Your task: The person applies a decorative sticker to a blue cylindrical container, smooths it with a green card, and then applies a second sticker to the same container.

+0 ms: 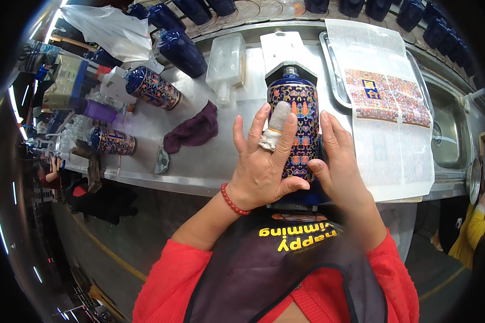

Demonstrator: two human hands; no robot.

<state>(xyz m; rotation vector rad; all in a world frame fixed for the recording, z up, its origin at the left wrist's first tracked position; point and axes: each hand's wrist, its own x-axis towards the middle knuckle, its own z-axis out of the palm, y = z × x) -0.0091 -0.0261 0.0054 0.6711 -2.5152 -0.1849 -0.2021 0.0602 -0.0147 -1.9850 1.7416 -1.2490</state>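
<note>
A dark blue bottle (pixel 305 141) with a colourful floral pattern lies in front of me, its neck pointing away, on a metal rest (pixel 313 76). Over its left side my left hand (pixel 260 169) is spread, fingers apart. One of its fingers wears a grey-white cloth cover (pixel 279 119) and lies over the pattern. Along the bottle's right side, my right hand (pixel 339 161) is open with its fingers stretched out and its thumb near the pattern. Whether its fingers press on the bottle is hard to tell. The bottle's base is partly hidden behind my hands.
Printed decal sheets (pixel 390 118) lie at the right over a metal tray (pixel 334 81), beside a sink (pixel 447 134). To the left are a purple cloth (pixel 194 129), a patterned bottle (pixel 152 89), a clear plastic bottle (pixel 226 62) and a plain blue bottle (pixel 182 53). More blue bottles line the back.
</note>
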